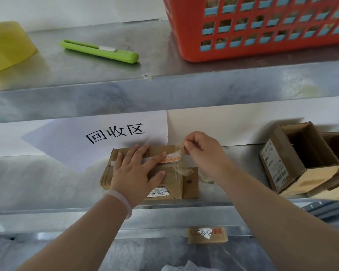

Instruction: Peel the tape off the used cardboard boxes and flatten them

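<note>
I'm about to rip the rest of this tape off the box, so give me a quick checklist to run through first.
1. Left hand pressing flat on the cardboard box: ok.
2. Right hand pinching the lifted end of the tape: ok.
3. Peel path free: not ok, the left fingertips rest on the tape's stuck stretch.
4. Green utility knife out of the way on the upper shelf: ok.
5. Knife blade retracted: cannot tell.
6. Open box at the right, apart from the one being peeled: ok.
</note>
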{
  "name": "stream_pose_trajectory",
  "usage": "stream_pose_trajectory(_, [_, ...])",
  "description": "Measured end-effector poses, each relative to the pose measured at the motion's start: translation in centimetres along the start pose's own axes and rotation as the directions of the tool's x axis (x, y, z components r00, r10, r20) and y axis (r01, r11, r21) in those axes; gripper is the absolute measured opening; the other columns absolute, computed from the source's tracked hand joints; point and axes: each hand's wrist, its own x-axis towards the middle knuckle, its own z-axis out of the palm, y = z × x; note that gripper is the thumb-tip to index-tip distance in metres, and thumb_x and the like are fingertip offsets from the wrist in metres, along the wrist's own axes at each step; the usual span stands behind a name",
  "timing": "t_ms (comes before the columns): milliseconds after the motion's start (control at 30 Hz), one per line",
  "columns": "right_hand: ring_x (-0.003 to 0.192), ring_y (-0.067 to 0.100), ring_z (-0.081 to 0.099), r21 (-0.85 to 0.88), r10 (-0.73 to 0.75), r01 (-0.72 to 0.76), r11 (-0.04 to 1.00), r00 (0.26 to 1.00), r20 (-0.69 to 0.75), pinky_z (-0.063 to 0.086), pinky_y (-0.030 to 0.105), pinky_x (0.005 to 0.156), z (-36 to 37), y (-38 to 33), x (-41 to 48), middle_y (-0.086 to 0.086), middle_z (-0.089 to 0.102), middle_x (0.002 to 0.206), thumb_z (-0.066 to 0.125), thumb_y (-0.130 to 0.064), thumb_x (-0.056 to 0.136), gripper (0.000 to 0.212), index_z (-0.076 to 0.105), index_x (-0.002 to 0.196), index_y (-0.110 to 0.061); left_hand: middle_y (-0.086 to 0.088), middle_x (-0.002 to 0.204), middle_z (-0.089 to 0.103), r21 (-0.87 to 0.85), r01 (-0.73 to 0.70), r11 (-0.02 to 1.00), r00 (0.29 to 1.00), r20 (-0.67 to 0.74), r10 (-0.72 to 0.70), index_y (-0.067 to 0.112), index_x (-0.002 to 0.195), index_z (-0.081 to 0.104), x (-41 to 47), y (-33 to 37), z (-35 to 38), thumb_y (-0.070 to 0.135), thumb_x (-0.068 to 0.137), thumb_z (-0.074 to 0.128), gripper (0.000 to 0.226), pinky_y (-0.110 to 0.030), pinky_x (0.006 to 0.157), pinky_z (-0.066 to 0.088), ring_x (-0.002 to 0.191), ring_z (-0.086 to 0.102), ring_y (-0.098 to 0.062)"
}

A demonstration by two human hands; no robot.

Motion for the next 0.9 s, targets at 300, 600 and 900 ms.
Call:
stream_pose_trajectory(300, [0.071, 0.019, 0.068, 0.584, 0.436, -0.455, 0.672, 0.881, 0.186, 0.060, 0.035, 0.068, 0.2, -0.6, 1.2, 0.008, 0.067, 0.080, 0.049, -0.008, 0.100, 0.016, 0.064, 0.104, -0.006, -0.003, 0.146, 0.045, 0.004, -0.007, 1.000, 1.000, -0.020, 0.007, 0.055, 0.132, 0.045, 0.1, 0.1, 0.1, 0.067, 0.086, 0.028, 0.051, -0.059, 0.108, 0.030, 0.136, 0.038, -0.029])
stream_pose_trajectory(600, [0.092, 0.001, 0.060, 0.016, 0.106, -0.106, 0.994, 0.994, -0.034, 0.048, 0.011, 0.067, 0.7, 0.8, -0.1, -0.016, 0.060, 0.109, 0.068, -0.022, 0.089, 0.037, 0.061, 0.122, -0.036, -0.003, 0.148, 0.042, 0.022, -0.003, 1.000, 1.000, -0.013, 0.004, 0.054, 0.134, 0.043, 0.0, 0.1, 0.1, 0.068, 0.086, 0.023, 0.053, -0.058, 0.110, 0.028, 0.138, 0.036, -0.028])
stream_pose_trajectory(900, [0.094, 0.006, 0.066, 0.309, 0.183, -0.164, 0.937, 0.983, -0.031, 0.056, 0.027, 0.082, 0.8, 0.8, -0.4, -0.014, 0.068, 0.105, 0.070, -0.028, 0.089, 0.045, 0.051, 0.129, -0.040, -0.001, 0.151, 0.038, 0.021, 0.000, 1.000, 1.000, 0.002, 0.000, 0.056, 0.136, 0.038, 0.0, 0.0, 0.2, 0.070, 0.086, 0.018, 0.055, -0.057, 0.113, 0.022, 0.141, 0.029, -0.026])
